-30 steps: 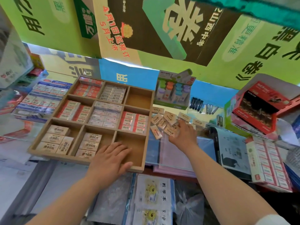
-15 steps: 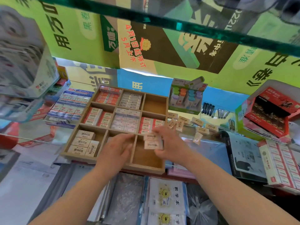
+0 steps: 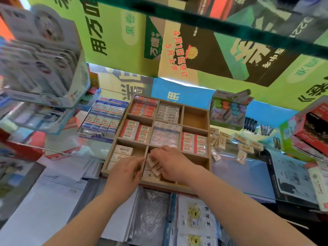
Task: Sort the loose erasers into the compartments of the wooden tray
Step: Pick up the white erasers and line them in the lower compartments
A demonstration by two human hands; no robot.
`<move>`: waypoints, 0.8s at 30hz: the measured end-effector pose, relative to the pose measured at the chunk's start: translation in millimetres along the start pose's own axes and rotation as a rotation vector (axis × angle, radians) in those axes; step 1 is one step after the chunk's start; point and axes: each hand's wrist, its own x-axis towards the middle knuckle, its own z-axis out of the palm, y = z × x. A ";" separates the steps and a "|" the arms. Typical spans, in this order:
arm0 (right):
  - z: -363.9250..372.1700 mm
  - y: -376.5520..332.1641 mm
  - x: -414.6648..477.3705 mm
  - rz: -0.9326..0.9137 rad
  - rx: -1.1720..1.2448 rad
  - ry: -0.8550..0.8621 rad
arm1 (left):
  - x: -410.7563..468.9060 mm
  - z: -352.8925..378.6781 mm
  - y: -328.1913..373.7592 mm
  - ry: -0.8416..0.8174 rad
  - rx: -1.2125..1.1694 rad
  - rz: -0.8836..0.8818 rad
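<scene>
The wooden tray has nine compartments, most filled with boxed erasers. My right hand hovers over the front middle compartment, shut on a small stack of beige erasers. My left hand sits at the tray's front edge beside it, fingertips touching the same stack. Loose beige erasers lie scattered on the glass just right of the tray. The back right and front right compartments show bare wood.
A blue-and-white eraser box stands left of the tray. A display of coloured correction tapes is behind the loose pile. Red boxes crowd the right side. Papers and plastic sleeves lie in front.
My right hand left the loose pile with a few erasers and carried them left, from above the front right compartment to the front middle one. My left hand closed in to meet them.
</scene>
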 end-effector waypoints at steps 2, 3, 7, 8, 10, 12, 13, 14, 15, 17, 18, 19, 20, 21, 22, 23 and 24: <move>4.8 -0.3 -2.2 0.014 -0.029 0.011 | 2.8 1.1 -2.3 -0.010 -0.003 0.010; 5.5 -0.8 -4.8 0.039 -0.001 0.032 | 4.1 1.5 -3.0 -0.021 -0.003 0.014; -0.5 -0.9 -21.5 0.196 0.146 0.219 | 11.5 1.2 -3.0 -0.028 0.027 0.053; -1.5 -1.3 -26.4 0.262 0.164 0.300 | 13.4 1.0 -1.7 -0.031 0.066 0.070; -2.0 -7.6 -35.3 0.423 0.186 0.420 | 18.2 1.7 2.4 -0.049 0.198 0.103; 2.8 -18.9 -39.0 0.529 0.112 0.398 | 23.1 3.6 7.8 -0.080 0.363 0.127; 7.6 -25.9 -38.4 0.552 0.053 0.339 | 25.3 5.0 10.7 -0.106 0.437 0.136; 13.1 -32.6 -36.7 0.564 0.013 0.285 | 27.4 6.5 13.1 -0.138 0.500 0.144; 18.1 -38.7 -34.2 0.572 -0.003 0.249 | 29.4 8.0 15.4 -0.171 0.550 0.149; 24.9 -46.5 -29.1 0.592 0.008 0.233 | 32.1 9.9 19.0 -0.213 0.587 0.140; 26.7 -47.9 -27.0 0.607 0.035 0.246 | 32.7 9.7 19.9 -0.213 0.568 0.125; 28.1 -48.1 -26.0 0.626 0.076 0.269 | 32.7 9.3 20.2 -0.204 0.532 0.107; 29.7 -47.6 -25.9 0.646 0.124 0.301 | 31.7 9.0 20.0 -0.197 0.493 0.092; 30.6 -47.0 -26.3 0.662 0.174 0.340 | 29.8 8.7 19.4 -0.194 0.461 0.083; 31.2 -46.5 -26.9 0.672 0.215 0.380 | 26.9 9.0 18.1 -0.201 0.438 0.078; 31.3 -45.8 -27.0 0.669 0.237 0.407 | 22.9 10.0 16.4 -0.216 0.421 0.078; 30.8 -45.0 -26.7 0.657 0.242 0.411 | 17.8 11.1 14.1 -0.230 0.399 0.083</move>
